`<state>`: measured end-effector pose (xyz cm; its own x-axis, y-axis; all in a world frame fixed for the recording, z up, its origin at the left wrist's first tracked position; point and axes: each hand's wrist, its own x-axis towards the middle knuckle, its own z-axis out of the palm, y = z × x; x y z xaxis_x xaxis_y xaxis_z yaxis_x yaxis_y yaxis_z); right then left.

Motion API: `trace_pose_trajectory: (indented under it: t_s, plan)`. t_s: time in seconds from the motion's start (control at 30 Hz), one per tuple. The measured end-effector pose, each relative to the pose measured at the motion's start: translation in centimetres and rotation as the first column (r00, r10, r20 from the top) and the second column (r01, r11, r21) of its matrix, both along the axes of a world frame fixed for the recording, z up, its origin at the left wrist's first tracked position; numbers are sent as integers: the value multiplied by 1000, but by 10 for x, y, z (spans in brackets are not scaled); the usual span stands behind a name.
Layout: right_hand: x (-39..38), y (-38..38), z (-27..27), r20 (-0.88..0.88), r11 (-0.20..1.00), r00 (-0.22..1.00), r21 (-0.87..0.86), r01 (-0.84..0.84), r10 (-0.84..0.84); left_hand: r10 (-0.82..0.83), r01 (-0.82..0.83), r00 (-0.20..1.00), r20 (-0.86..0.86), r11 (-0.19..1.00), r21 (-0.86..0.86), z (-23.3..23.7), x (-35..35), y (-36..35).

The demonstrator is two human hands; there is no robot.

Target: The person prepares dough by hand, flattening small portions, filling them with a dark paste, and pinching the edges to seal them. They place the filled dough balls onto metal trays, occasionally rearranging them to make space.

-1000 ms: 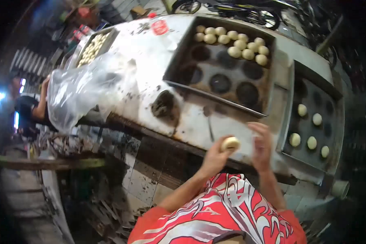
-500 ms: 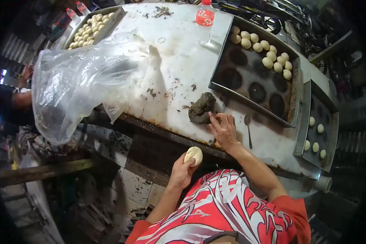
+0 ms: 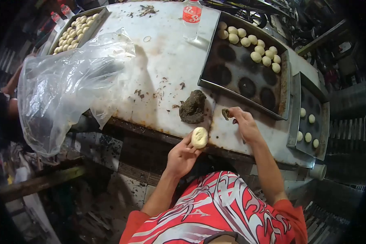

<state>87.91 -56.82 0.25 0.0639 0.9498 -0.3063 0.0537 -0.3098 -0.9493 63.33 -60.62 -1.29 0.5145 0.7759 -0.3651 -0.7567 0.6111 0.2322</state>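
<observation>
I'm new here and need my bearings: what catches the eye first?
The left hand holds a dough disc at the table's near edge. The right hand pinches a dark bit beside the dark lump. Dough balls line the far end of the big tray.

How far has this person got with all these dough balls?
Done, seemingly: five pale pieces spaced out in the small dark tray. In hand: the left hand holds a flattened pale dough disc, the right hand pinches a bit of dark filling beside the dark filling lump. Left: about a dozen pale dough balls in the large metal tray, plus more in the far tray.
</observation>
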Motion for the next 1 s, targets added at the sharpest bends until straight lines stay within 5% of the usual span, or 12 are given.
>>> trace_pose_trajectory:
  t_s: [0.07, 0.13, 0.23, 0.4, 0.47, 0.53, 0.6, 0.73, 0.8, 0.87, 0.93, 1.0]
  plan:
    - [-11, -18, 22, -174, 999, 985, -33, 9, -15, -33, 26, 997, 63, 994, 109, 3, 26, 5]
    - [-28, -39, 33, 508, 846, 861, 462, -267, -5, -52, 60, 998, -47, 978, 201, 11, 56, 3]
    - [-29, -74, 34, 846, 777, 483, 455, -436, -225, 31, -21, 998, -56, 984, 175, 18, 94, -12]
    - [51, -135, 33, 854, 704, 503, 438, -559, -131, 224, -179, 937, -268, 967, 183, 16, 174, -40]
    - [93, -152, 29, 627, 730, 757, 603, -323, -183, 260, -164, 870, -419, 954, 252, 22, 205, -53]
    - [116, -140, 48, 440, 787, 835, 617, -15, -330, 108, 349, 672, -732, 826, 442, 27, 224, -67]
    - [142, -139, 46, 372, 956, 921, 212, -203, 113, 14, 536, 606, -795, 731, 421, 29, 245, -78]
    - [135, -167, 0, 444, 762, 793, 647, 39, -417, -81, 158, 804, -589, 984, 81, 37, 288, -71]
    - [135, -178, -16, 478, 750, 761, 661, 17, -438, 184, -148, 900, -395, 982, 120, -3, 303, -62]
    - [147, -182, -28, 615, 845, 709, 533, -51, -345, 150, -24, 859, -489, 967, 254, -30, 309, -53]
    - [170, -176, -50, 515, 870, 772, 484, 97, -373, 581, 625, 395, -712, 398, 672, -52, 310, -47]
    - [173, -149, -45, 507, 841, 672, 372, 394, -539, 717, 880, 280, -639, 74, 470, -46, 297, -31]
